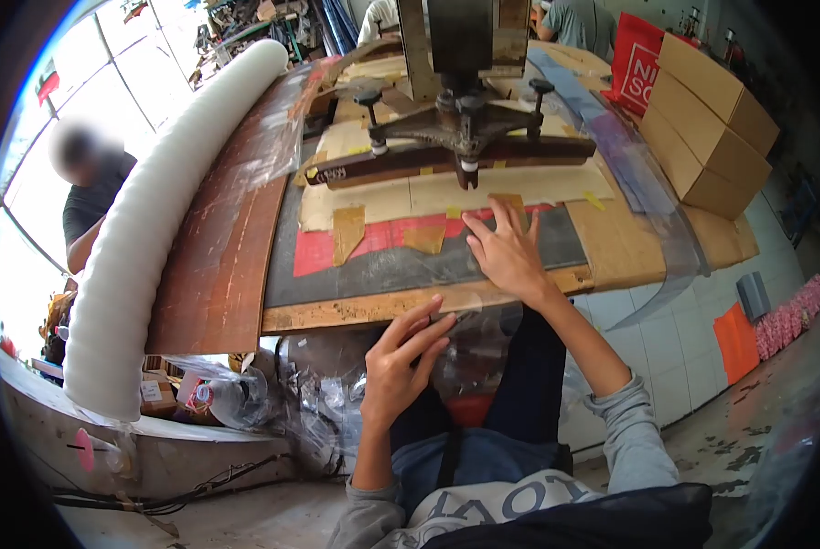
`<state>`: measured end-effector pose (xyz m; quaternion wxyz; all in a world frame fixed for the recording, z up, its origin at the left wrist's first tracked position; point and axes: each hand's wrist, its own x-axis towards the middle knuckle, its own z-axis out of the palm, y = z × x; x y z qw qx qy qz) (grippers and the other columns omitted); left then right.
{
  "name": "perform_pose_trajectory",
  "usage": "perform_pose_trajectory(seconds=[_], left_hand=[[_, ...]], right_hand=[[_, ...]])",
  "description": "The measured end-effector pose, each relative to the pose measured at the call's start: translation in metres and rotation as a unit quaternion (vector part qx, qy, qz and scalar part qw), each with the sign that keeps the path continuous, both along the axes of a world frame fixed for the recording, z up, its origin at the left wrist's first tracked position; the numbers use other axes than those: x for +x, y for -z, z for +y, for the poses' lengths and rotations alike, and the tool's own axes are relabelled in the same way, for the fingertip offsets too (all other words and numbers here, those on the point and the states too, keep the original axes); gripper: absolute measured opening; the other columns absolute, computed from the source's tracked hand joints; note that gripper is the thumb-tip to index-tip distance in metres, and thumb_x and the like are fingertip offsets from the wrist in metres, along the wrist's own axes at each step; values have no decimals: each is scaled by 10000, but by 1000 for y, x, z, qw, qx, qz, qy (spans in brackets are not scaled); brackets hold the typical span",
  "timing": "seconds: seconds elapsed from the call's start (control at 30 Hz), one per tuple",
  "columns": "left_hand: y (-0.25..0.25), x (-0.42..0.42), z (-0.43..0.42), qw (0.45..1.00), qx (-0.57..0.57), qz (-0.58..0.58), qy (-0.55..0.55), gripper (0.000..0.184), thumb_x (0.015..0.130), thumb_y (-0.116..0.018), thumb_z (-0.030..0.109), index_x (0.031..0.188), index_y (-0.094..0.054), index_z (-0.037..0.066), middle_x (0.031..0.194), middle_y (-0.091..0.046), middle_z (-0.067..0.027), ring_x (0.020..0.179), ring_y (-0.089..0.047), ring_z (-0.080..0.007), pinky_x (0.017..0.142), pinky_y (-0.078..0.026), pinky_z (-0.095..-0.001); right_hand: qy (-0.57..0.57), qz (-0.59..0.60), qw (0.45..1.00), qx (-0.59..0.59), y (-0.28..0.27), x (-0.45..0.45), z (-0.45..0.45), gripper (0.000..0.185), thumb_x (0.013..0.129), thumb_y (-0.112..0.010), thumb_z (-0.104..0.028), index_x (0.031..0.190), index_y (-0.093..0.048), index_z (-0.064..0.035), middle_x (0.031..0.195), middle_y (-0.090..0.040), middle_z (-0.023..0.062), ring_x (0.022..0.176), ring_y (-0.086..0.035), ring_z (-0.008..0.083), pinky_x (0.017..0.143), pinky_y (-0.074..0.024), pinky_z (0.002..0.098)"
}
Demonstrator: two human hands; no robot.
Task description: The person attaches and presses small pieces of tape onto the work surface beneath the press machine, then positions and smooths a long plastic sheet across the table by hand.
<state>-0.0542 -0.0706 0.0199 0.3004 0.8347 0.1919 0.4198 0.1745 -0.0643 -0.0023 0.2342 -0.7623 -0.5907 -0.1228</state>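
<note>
My left hand [403,359] is just below the table's wooden front edge [355,314], its fingers closed around what looks like a small clear plastic piece [466,300]. Its exact shape is hard to make out. Over the dark work surface [382,265], my right hand [506,253] has its fingers spread, fingertips close to an amber film patch [510,203] on a pale board [373,207]. Beneath the board lies a red sheet [315,252] with more amber patches [348,234]. A heavy metal press head [465,128] with a long bar hangs just above the board.
A white foam roll [154,238] and brown board [218,256] lie left. Clear plastic sheeting [675,252] droops off the right side near cardboard boxes [707,128] and a red bag [631,64]. One person [94,188] is at left; others [579,26] are behind the press.
</note>
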Motion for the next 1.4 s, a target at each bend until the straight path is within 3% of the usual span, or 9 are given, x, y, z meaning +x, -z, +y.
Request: perform_pose_trajectory(seconds=[0.1, 0.33, 0.5, 0.6, 0.7, 0.83, 1.13, 1.33, 1.4], left_hand=[[6, 6, 4, 1000, 15, 1, 10, 282, 802, -672, 36, 1078, -690, 88, 1208, -604, -94, 981, -646, -230, 831, -541, -329], [8, 34, 24, 998, 55, 39, -1, 298, 839, -636, 53, 1134, -658, 92, 1255, -576, -96, 978, -643, -280, 825, -520, -352], [10, 45, 37, 996, 53, 64, -17, 282, 854, -618, 67, 1133, -652, 80, 1282, -561, -102, 944, -652, -293, 817, -515, -356], [14, 45, 44, 994, 76, 81, -8, 296, 852, -624, 87, 1147, -637, 76, 1297, -551, -102, 914, -661, -291, 810, -517, -357], [15, 48, 49, 994, 61, 86, 4, 304, 846, -632, 108, 1148, -628, 72, 1300, -547, -104, 959, -644, -300, 844, -501, -377], [21, 49, 50, 982, 155, 104, -23, 284, 842, -638, 141, 1118, -639, 73, 1276, -562, -105, 1078, -578, -322, 915, -450, -417], [4, 40, 63, 973, 153, 164, -46, 297, 842, -648, 204, 1124, -641, 111, 1152, -585, -103, 1136, -529, -320, 927, -411, -420], [22, 58, 88, 962, 170, 196, -88, 383, 900, -571, 312, 1233, -548, 124, 1314, -502, -172, 1231, -462, -338, 1027, -343, -468], [26, 63, 87, 959, 179, 202, -90, 411, 901, -564, 341, 1242, -530, 114, 1324, -493, -182, 1258, -438, -339, 1051, -312, -496]], right_hand=[[36, -84, 996, -3, 1, 9, 3, 349, 888, -550, -307, 1213, -602, -190, 1343, -398, 196, 1301, -318, 371, 982, -179, 737], [61, -85, 994, 18, 9, 42, 36, 303, 881, -557, -287, 1154, -631, -177, 1286, -430, 205, 1254, -348, 403, 967, -195, 736], [36, -48, 997, 55, -9, 48, 39, 217, 870, -579, -285, 918, -684, -100, 962, -601, 105, 1032, -549, 277, 988, -257, 648], [22, 100, 993, -59, -34, 44, 14, 299, 897, -551, -351, 980, -690, -99, 1039, -625, 93, 1072, -548, 269, 977, -269, 652], [-65, 184, 980, -43, -28, 29, -8, 445, 912, -496, -478, 1084, -670, -106, 1214, -592, 98, 1169, -517, 258, 1000, -258, 656], [-15, 103, 984, -141, -31, -3, -30, 657, 879, -418, -624, 1268, -561, -115, 1382, -470, 122, 1310, -401, 263, 1063, -173, 641], [13, -30, 997, -74, 1, -24, -45, 677, 885, -468, -554, 1344, -452, -57, 1422, -407, 156, 1341, -352, 271, 1027, -199, 681], [25, -32, 998, -53, 7, -54, -75, 687, 875, -513, -523, 1374, -413, -62, 1440, -372, 170, 1372, -296, 273, 1030, -200, 672], [21, -18, 999, -34, 5, -58, -86, 645, 875, -538, -488, 1341, -451, -50, 1408, -413, 171, 1340, -349, 279, 1027, -207, 666]])
